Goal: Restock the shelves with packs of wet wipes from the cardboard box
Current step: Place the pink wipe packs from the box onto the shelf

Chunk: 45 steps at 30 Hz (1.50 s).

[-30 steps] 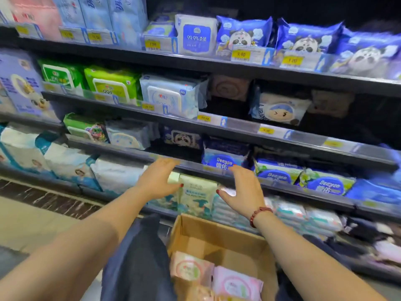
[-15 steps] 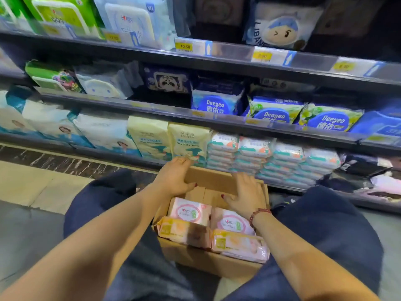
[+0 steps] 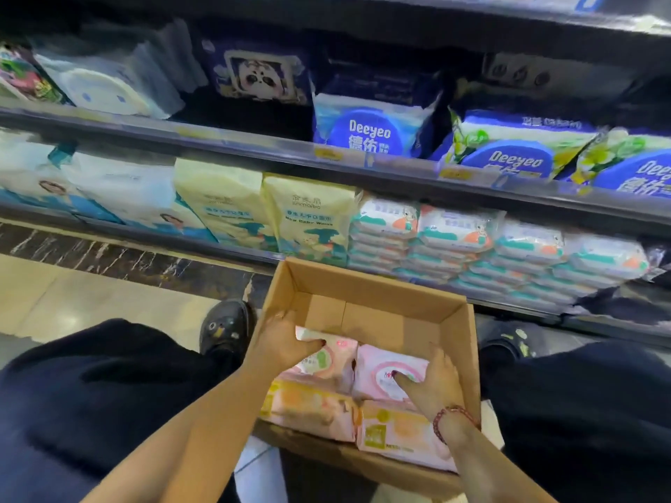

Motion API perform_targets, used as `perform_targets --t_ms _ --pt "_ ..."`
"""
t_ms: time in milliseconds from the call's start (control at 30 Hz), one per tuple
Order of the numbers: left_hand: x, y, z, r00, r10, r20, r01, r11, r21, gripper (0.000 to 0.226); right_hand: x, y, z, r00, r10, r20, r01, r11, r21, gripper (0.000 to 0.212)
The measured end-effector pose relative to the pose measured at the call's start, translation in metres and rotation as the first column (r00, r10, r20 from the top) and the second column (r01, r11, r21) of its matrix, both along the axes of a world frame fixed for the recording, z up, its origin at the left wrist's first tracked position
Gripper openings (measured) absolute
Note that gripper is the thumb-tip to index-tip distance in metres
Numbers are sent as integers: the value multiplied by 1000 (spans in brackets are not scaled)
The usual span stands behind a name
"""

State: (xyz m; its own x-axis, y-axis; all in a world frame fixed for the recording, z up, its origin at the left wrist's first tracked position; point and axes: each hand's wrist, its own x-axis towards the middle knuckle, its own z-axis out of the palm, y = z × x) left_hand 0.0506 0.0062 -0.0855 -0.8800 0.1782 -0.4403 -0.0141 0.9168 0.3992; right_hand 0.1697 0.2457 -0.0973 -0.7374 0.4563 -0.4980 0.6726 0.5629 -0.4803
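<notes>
An open cardboard box (image 3: 370,285) stands on the floor between my knees, below the bottom shelf. Several pink packs of wet wipes lie in its near half; the far half shows bare cardboard. My left hand (image 3: 287,343) curls round the rear left pink pack (image 3: 336,363), thumb on its top. My right hand (image 3: 432,384) grips the rear right pink pack (image 3: 381,364), thumb on top and fingers down its right side. Two more pink packs (image 3: 312,408) lie at the box's near edge, partly under my forearms.
The bottom shelf holds stacks of white, teal and orange wipe packs (image 3: 454,230) right behind the box, and upright yellow packs (image 3: 308,216) to their left. Blue Deeyeo packs (image 3: 370,128) fill the shelf above. My dark shoe (image 3: 225,328) stands left of the box.
Both hands dropped from the shelf edge into the box and closed on the two rear pink packs. My view tilted down toward the box.
</notes>
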Motion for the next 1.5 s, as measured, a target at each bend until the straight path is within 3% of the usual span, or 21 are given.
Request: perform_targets --t_ms 233,367,500,600,767,867,933,1033,1167,1233,1400,1500 --pt "-2 5 -46 942 225 249 -207 974 -97 104 0 14 -75 954 -249 165 270 955 -122 83" --pt "-10 -4 -82 890 257 376 -220 966 -139 115 -9 17 -75 956 -213 204 220 975 -14 93" --pt "-15 -3 -94 851 367 376 -334 930 -153 107 -18 20 -81 931 -242 274 243 969 31 93" --pt "-18 1 -98 835 376 403 -334 927 -173 114 -16 23 -90 885 -326 332 348 937 -9 102" --pt "-27 5 -111 837 325 441 -230 939 -256 129 -19 27 -98 843 -350 408 419 903 -91 92" --pt "-35 11 -103 853 263 451 -179 959 -221 116 -17 32 -113 823 -387 415 480 865 -147 105" --pt "-35 10 -101 851 307 427 -255 951 -174 110 -14 36 -118 823 -421 382 524 822 -224 80" --pt "-32 -2 -112 754 455 474 -523 852 13 97 -13 38 -118 801 -491 342 589 747 -309 45" --pt "-28 -9 -114 672 505 542 -682 707 187 80 -12 38 -118 806 -535 254 592 719 -365 31" --pt "-28 -9 -116 653 498 571 -704 677 214 74 -11 39 -118 816 -539 209 576 732 -363 31" --pt "-25 -13 -129 714 403 572 -582 797 165 70 -5 34 -124 851 -500 159 523 788 -325 55" --pt "-22 -10 -122 780 392 488 -508 852 125 66 -6 30 -122 866 -472 166 500 833 -238 62"
